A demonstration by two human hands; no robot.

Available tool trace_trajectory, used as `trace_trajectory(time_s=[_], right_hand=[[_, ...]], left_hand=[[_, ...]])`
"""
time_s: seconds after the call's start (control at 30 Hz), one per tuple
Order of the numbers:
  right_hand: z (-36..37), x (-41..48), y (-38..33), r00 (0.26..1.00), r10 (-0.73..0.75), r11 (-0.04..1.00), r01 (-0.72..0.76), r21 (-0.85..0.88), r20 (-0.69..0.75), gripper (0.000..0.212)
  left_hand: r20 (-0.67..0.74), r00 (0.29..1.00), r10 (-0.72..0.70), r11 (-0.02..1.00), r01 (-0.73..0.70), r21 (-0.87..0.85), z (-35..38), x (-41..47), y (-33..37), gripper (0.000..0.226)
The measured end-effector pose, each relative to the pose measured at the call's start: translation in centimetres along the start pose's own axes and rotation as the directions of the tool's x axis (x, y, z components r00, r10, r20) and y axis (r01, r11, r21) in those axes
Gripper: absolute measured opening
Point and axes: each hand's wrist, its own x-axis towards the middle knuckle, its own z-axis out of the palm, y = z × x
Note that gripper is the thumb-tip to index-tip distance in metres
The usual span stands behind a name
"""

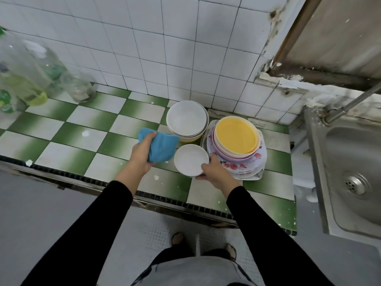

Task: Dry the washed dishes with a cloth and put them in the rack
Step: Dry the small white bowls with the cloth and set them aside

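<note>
My left hand (pixel 142 153) grips a blue cloth (pixel 161 146) above the green and white tiled counter (pixel 72 141). Just to its right, my right hand (pixel 214 172) holds a small white bowl (pixel 190 159) by its near rim, mouth up. Behind the cloth stands a stack of white bowls (pixel 186 119) on a yellowish one. To the right is a pile of dishes: a yellow plate (pixel 236 135) on top, cream and lilac plates under it, and flowered plates (pixel 243 168) at the bottom. No rack is in view.
A steel sink (pixel 350 172) with a drain lies at the right, a tap pipe (pixel 350 104) over its far corner. Clear plastic bottles and a jar (pixel 31 75) crowd the counter's far left. White wall tiles rise behind. The counter edge runs just before my feet.
</note>
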Motion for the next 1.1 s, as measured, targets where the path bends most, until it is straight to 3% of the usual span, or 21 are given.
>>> trace_trajectory(time_s=[0.2, 0.33, 0.43, 0.6, 0.67, 0.8, 0.93, 1.0, 1.1], right_hand=[[-1.8, -2.9, -3.4, 0.999, 0.007, 0.969, -0.015, 0.248, 0.033, 0.049], [-4.7, -4.6, -5.2, 1.000, -0.002, 0.952, -0.004, 0.307, 0.022, 0.042], [-7.8, -6.1, -5.7, 1.000, -0.023, 0.893, 0.022, 0.450, -0.004, 0.042], [-13.1, -9.1, -4.9, 0.988, -0.100, 0.779, 0.152, 0.608, -0.119, 0.015], [-15.4, -10.4, -4.3, 0.976, -0.101, 0.738, 0.204, 0.644, -0.193, 0.004], [-20.5, -12.8, -3.2, 0.941, -0.075, 0.717, 0.280, 0.638, -0.329, 0.004], [-25.9, -15.1, -1.5, 0.905, -0.014, 0.694, 0.315, 0.647, -0.425, 0.024], [-28.4, -15.9, -0.2, 0.891, -0.002, 0.652, 0.346, 0.674, -0.455, 0.029], [-32.2, -17.1, 1.7, 0.858, 0.031, 0.583, 0.401, 0.707, -0.512, 0.033]], left_hand=[[0.068, 0.991, 0.114, 0.993, -0.116, 0.027, 2.1, -1.5, 3.3, 0.032], [0.204, 0.953, 0.222, 0.965, -0.245, 0.093, 5.0, -2.8, 4.1, 0.030], [0.302, 0.914, 0.273, 0.937, -0.323, 0.131, 8.0, -3.8, 3.9, 0.029], [0.435, 0.839, 0.327, 0.882, -0.436, 0.179, 13.8, -5.8, 1.9, 0.016], [0.480, 0.820, 0.312, 0.878, -0.441, 0.184, 16.2, -6.5, 0.7, 0.023], [0.523, 0.809, 0.269, 0.873, -0.434, 0.223, 21.7, -8.5, -2.2, 0.029], [0.601, 0.773, 0.202, 0.858, -0.436, 0.272, 27.5, -10.9, -5.5, 0.027], [0.627, 0.761, 0.164, 0.856, -0.426, 0.294, 30.2, -12.3, -7.4, 0.015], [0.641, 0.755, 0.139, 0.844, -0.429, 0.322, 33.9, -14.3, -10.5, 0.024]])
